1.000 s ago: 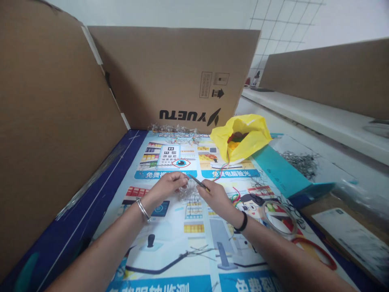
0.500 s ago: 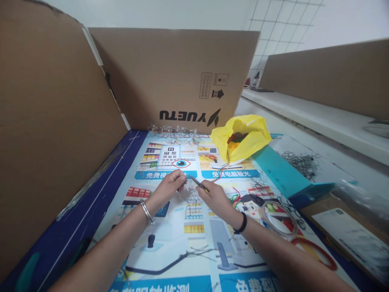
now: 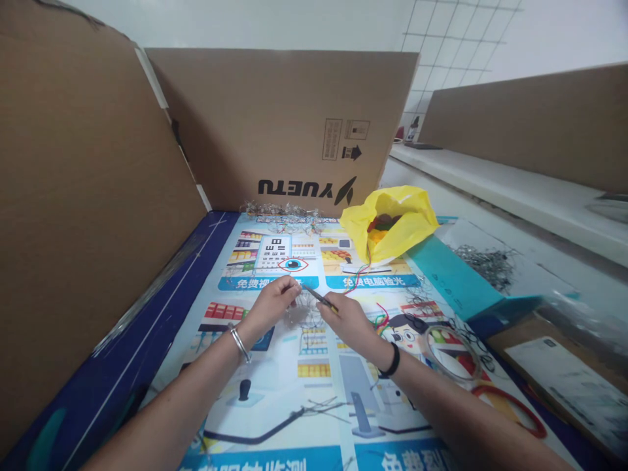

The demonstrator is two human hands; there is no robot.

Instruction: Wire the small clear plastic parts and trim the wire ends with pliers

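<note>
Above the middle of the poster-covered surface (image 3: pixel 265 409), both bare hands meet over a loose bundle of fine silvery wire (image 3: pixel 309 314), which sits between them and partly below the left fingers. Left hand (image 3: pixel 275 302): thumb and forefinger pinched narrow, apparently on a strand of that bundle; the exact contact is too small to resolve. Right hand (image 3: pixel 349 320): fingers wrapped around the grip of a slim, dark, pointed metal tool with a touch of yellow at its handle (image 3: pixel 320 299). Tip points up and left, just beside the left fingertips. Cannot tell whether it touches wire, nor whether it is tweezers or a cutter.

Nearby: short red and green strands (image 3: pixel 380 320) lie just beyond the right wrist; a crumpled bright-yellow bag (image 3: pixel 392 235) with coloured contents stands farther back. A clear round roll of tape (image 3: pixel 471 376) lies to the right of the right forearm.

Technique notes (judgement): fine work at the pinch point. Best to steady the strand close to the tool tip, so little free length can flex. Approach with small wrist turns, point angled off the left fingertips. Light pressure; thin wire probably kinks and snags easily. Lifting the bundle slightly clear of loose strands should lessen tangling and show the contact better against the pale print.
</note>
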